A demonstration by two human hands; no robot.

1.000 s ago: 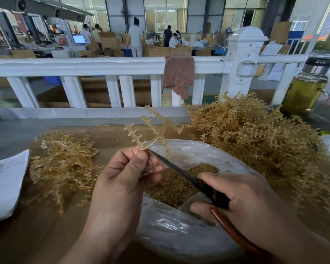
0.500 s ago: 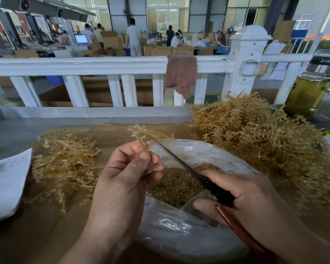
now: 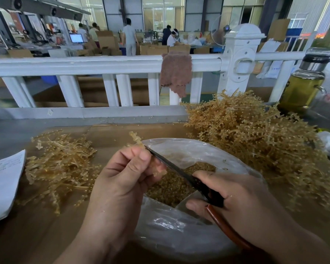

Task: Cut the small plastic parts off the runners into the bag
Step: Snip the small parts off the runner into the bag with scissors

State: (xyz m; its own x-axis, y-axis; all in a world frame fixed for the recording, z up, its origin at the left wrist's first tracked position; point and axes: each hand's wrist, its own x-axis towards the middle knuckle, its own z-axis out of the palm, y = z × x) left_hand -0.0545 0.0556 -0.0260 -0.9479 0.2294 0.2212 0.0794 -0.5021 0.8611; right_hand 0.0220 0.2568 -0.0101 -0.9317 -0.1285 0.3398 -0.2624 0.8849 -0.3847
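My left hand [image 3: 126, 180] pinches a bundle of amber plastic runners [image 3: 136, 139] between thumb and fingers, over the open mouth of a clear plastic bag [image 3: 179, 231]. A short end of the bundle sticks up above my fingers and another end shows below them. My right hand [image 3: 234, 199] grips scissors [image 3: 181, 175] with dark blades and a red-brown handle; the blades lie against the runners at my left fingertips. Small amber cut parts [image 3: 171, 187] fill the bag's bottom.
A big heap of uncut runners [image 3: 255, 141] lies at the right, a smaller pile of runners [image 3: 59, 164] at the left. White paper [image 3: 2, 180] lies at the far left. A white railing [image 3: 103, 63] with a brown rag [image 3: 175, 71] bounds the bench; a bottle [image 3: 305, 82] stands far right.
The runners sticking out above my left hand have become much shorter. The scissors have slid up along the bundle toward my fingertips.
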